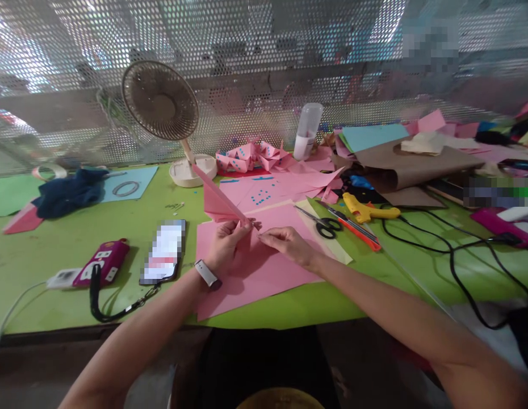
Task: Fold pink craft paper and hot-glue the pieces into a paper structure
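My left hand (230,241), with a watch on its wrist, is closed on a folded piece of pink paper (219,199). The paper's long pointed flap slants up to the left. Close beside it, the fingertips of my right hand (285,243) are pinched together near the paper's lower right end. What they hold, if anything, is too small to make out. Both hands are over flat pink sheets (264,287) on the green table (179,309). Black scissors (327,228) lie just right of my right hand.
An orange utility knife (360,230) and a yellow glue gun (368,210) lie to the right, near black cables (449,250). On the left are a phone (164,250), a purple power bank (104,261) and a fan (162,105). Blue-dotted pink folded pieces (242,158) sit behind.
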Action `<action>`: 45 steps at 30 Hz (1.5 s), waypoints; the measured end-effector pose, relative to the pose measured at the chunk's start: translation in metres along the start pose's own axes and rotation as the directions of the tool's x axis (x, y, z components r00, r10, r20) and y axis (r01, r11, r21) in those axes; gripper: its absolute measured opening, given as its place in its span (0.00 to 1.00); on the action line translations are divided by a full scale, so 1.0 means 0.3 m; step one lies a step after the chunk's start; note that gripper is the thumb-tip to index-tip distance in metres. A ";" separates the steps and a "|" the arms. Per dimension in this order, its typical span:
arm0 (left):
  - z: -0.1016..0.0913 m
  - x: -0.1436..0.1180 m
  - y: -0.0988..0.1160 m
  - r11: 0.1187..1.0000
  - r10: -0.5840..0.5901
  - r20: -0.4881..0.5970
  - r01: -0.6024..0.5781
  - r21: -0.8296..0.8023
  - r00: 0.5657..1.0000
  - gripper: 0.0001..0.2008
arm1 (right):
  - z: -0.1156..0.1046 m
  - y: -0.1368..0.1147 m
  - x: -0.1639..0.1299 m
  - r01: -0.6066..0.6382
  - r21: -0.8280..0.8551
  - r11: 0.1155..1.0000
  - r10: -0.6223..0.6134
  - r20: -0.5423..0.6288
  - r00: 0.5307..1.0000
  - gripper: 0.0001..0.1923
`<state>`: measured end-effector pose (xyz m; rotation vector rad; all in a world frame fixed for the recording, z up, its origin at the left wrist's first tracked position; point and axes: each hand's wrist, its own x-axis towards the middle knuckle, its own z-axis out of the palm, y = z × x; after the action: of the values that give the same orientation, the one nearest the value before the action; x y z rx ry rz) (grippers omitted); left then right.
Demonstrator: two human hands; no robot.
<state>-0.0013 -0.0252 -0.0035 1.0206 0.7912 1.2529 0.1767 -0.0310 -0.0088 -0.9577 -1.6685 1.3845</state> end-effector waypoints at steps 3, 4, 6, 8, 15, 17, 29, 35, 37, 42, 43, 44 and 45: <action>-0.009 0.004 -0.001 0.999 0.051 -0.005 -0.051 -0.012 0.999 0.09 | -0.011 -0.019 -0.003 0.056 0.121 0.991 -0.036 -0.165 0.986 0.17; -0.009 0.002 -0.001 0.999 0.053 0.004 -0.053 -0.011 0.999 0.08 | -0.013 -0.025 -0.005 0.050 0.142 0.989 -0.019 -0.213 0.977 0.18; -0.005 -0.003 -0.002 0.999 0.039 0.026 -0.039 -0.010 0.999 0.09 | -0.012 -0.035 -0.009 -0.009 0.137 0.990 0.037 -0.202 0.979 0.21; 0.001 -0.009 -0.006 1.000 0.015 0.037 -0.015 0.001 0.999 0.10 | -0.006 -0.037 -0.012 -0.052 0.076 0.996 0.061 -0.114 0.992 0.23; 0.005 -0.011 -0.012 0.998 -0.045 0.029 0.044 0.038 0.999 0.10 | 0.018 -0.017 -0.013 -0.007 -0.005 1.000 0.007 -0.049 0.999 0.23; 0.008 -0.011 -0.006 0.998 -0.059 0.035 0.059 0.020 0.998 0.11 | 0.020 -0.014 -0.013 -0.018 -0.011 1.000 0.017 -0.045 0.999 0.23; 0.009 -0.012 -0.002 0.997 -0.078 0.021 0.078 -0.004 0.997 0.09 | 0.012 -0.001 0.002 -0.061 0.116 0.991 0.054 0.065 0.996 0.21; 0.007 -0.006 -0.014 0.998 -0.057 0.048 0.059 -0.033 0.997 0.11 | 0.015 0.008 0.003 -0.096 0.113 0.989 0.089 0.061 0.994 0.22; 0.010 -0.007 -0.013 0.997 -0.067 0.043 0.068 -0.028 0.997 0.11 | 0.016 0.012 0.003 -0.109 0.136 0.985 0.100 0.067 0.993 0.22; 0.020 -0.008 -0.010 0.997 -0.057 0.006 0.057 -0.050 0.998 0.11 | 0.019 0.016 0.006 -0.132 0.117 0.984 0.128 0.039 0.991 0.25; 0.023 -0.009 -0.009 0.996 -0.055 0.005 0.055 -0.063 0.998 0.11 | 0.020 0.016 0.006 -0.137 0.099 0.986 0.136 0.018 0.991 0.25; 0.025 -0.010 -0.008 0.996 -0.055 0.006 0.055 -0.073 0.998 0.12 | 0.020 0.016 0.007 -0.138 0.086 0.987 0.139 0.000 0.990 0.25; 0.027 -0.010 -0.006 0.995 -0.053 0.006 0.054 -0.080 0.999 0.12 | 0.021 0.017 0.007 -0.136 0.079 0.988 0.137 -0.008 0.991 0.25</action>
<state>0.0063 -0.0296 -0.0023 0.9313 0.7550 1.2270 0.1706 -0.0311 -0.0143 -1.0500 -1.5510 1.5185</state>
